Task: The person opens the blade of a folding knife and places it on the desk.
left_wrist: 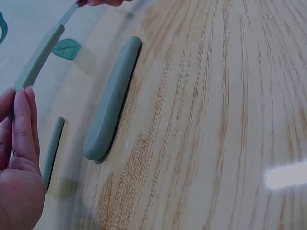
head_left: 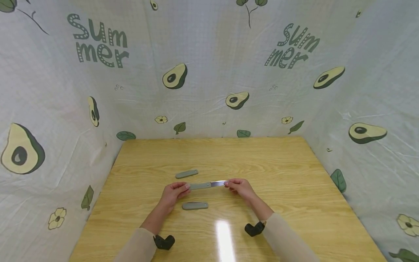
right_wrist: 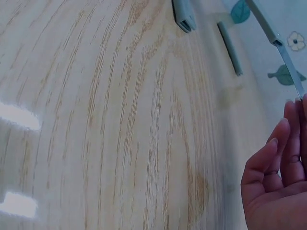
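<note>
Grey-green folding knives number three: one unfolded knife (head_left: 207, 185), its shiny blade (head_left: 217, 183) pointing right, raised above the wooden table (head_left: 262, 160); a far folded knife (head_left: 187, 174) and a near folded knife (head_left: 195, 206) lying left of centre. The left hand (head_left: 173, 193) pinches the raised handle (head_left: 199, 186), the right hand (head_left: 241, 188) the blade's tip.

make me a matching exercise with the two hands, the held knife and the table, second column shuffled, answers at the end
1. left hand
2. table
3. held knife
4. right hand

a. unfolded, gripped at both ends
b. pinches the blade near its tip
c. light brown, wood-grained
d. grips the end of the handle

Pairs: 1-d, 2-c, 3-a, 4-b
</note>
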`<state>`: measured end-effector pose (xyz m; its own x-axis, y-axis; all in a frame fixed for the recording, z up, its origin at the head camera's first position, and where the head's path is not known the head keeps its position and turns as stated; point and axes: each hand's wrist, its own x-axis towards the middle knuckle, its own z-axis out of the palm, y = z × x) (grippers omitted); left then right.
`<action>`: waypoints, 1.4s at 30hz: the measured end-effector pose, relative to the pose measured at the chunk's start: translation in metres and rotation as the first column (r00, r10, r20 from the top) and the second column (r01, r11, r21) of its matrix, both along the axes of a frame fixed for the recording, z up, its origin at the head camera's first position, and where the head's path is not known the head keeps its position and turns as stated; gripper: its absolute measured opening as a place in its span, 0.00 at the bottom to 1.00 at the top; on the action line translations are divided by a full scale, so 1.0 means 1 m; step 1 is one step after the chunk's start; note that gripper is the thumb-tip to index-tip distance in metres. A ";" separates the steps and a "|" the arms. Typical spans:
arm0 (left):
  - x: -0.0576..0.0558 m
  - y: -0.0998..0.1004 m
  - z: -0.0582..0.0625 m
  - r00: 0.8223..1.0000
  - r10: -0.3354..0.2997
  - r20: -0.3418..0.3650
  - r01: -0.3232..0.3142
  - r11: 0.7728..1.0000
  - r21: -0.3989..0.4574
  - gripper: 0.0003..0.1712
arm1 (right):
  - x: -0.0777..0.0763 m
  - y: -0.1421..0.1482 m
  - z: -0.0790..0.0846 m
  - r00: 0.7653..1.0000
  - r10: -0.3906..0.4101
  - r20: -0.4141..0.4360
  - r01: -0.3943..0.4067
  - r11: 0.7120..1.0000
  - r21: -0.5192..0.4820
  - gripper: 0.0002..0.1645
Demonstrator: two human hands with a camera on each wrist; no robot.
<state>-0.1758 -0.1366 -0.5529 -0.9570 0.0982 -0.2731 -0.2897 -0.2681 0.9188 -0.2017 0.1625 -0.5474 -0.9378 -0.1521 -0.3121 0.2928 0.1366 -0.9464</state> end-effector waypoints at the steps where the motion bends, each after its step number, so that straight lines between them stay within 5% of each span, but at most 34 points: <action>1: 0.000 0.000 0.000 1.000 0.004 -0.001 -0.004 1.000 0.006 0.07 | 0.000 0.000 0.000 1.000 0.000 -0.002 0.000 1.000 -0.001 0.11; 6: 0.000 0.000 0.000 1.000 0.007 0.000 -0.007 1.000 0.004 0.09 | 0.001 0.000 -0.002 1.000 -0.009 0.004 0.009 0.998 -0.064 0.07; 12: 0.000 0.000 -0.001 1.000 0.002 0.014 -0.001 0.999 -0.039 0.20 | 0.002 -0.001 -0.003 0.997 -0.045 0.062 0.057 0.976 -0.212 0.17; 20: -0.001 0.000 -0.008 0.999 0.039 0.026 -0.038 0.997 -0.060 0.20 | 0.004 -0.001 -0.003 0.998 -0.031 0.061 0.045 0.968 -0.247 0.22; 27: -0.001 0.007 -0.012 0.992 0.117 0.039 -0.111 0.984 -0.140 0.17 | 0.009 -0.001 -0.006 0.999 0.007 0.051 0.005 0.975 -0.223 0.26; 36: 0.001 0.013 -0.016 0.989 0.138 0.043 -0.125 0.966 -0.224 0.19 | 0.009 -0.007 -0.012 0.991 -0.093 0.094 0.104 0.986 -0.127 0.24; 42: -0.003 0.018 -0.018 0.984 0.170 0.045 -0.146 0.934 -0.327 0.17 | 0.007 -0.010 -0.014 0.981 -0.169 0.094 0.175 0.982 -0.063 0.22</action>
